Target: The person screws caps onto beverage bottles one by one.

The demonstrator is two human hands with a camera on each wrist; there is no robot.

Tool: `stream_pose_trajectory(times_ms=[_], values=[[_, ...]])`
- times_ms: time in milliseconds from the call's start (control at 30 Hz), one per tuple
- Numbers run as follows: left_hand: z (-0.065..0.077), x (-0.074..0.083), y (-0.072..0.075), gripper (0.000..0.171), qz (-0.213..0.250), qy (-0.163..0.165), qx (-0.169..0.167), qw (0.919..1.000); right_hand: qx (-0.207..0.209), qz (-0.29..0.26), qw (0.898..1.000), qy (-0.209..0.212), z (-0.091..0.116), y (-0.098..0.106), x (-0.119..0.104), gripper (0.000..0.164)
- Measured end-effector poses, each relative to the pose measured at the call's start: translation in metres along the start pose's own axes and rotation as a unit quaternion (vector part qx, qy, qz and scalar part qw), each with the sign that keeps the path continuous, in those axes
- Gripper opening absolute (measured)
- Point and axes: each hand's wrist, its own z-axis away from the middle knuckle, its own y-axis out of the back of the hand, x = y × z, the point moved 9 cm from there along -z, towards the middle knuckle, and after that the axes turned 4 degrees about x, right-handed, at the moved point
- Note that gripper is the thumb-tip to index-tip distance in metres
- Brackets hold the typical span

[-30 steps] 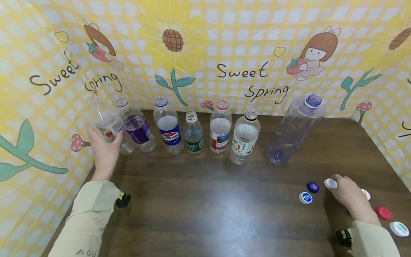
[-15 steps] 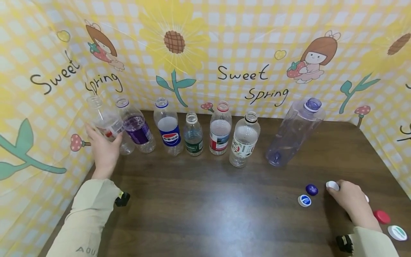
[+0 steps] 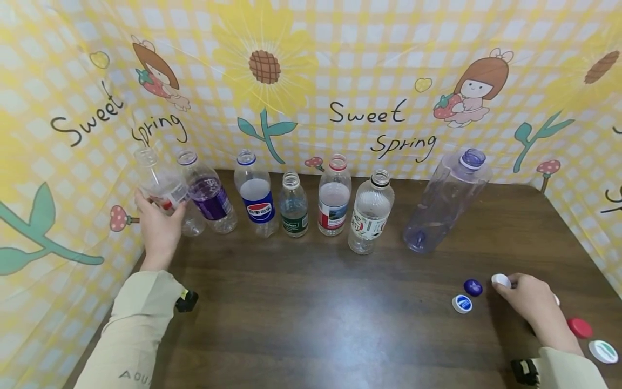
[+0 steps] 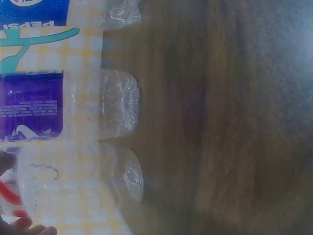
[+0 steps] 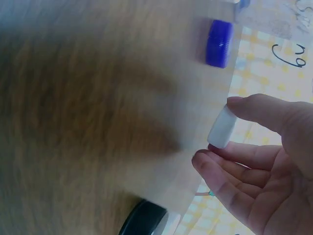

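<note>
At the far left of the row my left hand (image 3: 162, 232) grips a clear plastic bottle (image 3: 157, 175) with a red-and-white label. That bottle has no cap and stands beside a purple-labelled bottle (image 3: 210, 197). In the left wrist view the held bottle's base (image 4: 129, 178) shows, with fingertips at the lower left edge. On the right my right hand (image 3: 532, 300) pinches a white bottle cap (image 5: 223, 128) between thumb and fingers, tilted on its edge. Left of this hand lie a purple cap (image 3: 473, 287) and a white cap with a blue top (image 3: 462, 303).
Along the back stand a Pepsi bottle (image 3: 257, 202), a small green-labelled bottle (image 3: 293, 210), a red-ringed bottle (image 3: 334, 202), a black-ringed bottle (image 3: 371, 213) and a tall purplish bottle (image 3: 444, 202), all uncapped. A red cap (image 3: 580, 327) and a green-and-white cap (image 3: 603, 351) lie at the right.
My right hand has shifted slightly and its thumb and fingers now pinch the white cap more visibly. The left hand keeps its hold on the bottle. The head view has tilted a little.
</note>
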Motion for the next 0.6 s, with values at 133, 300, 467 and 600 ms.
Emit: stream_pose_trajectory(times_ms=[133, 300, 467, 600], values=[[-0.001, 0.001, -0.001, 0.089, -0.001, -0.005, 0.007, 1.0000, 0.011, -0.007, 1.000, 0.018, 0.001, 0.002, -0.006, 0.045], [-0.003, 0.005, 0.001, 0.087, -0.007, -0.008, 0.006, 0.9999, 0.024, -0.011, 0.999, 0.023, 0.002, 0.004, -0.012, 0.045], [-0.004, 0.007, 0.001, 0.083, -0.013, -0.008, 0.000, 0.9999, 0.042, -0.014, 0.999, 0.012, 0.004, 0.007, -0.011, 0.046], [-0.004, 0.006, 0.002, 0.081, -0.004, -0.001, -0.002, 1.0000, 0.057, -0.029, 0.998, 0.014, 0.004, 0.011, -0.013, 0.047]])
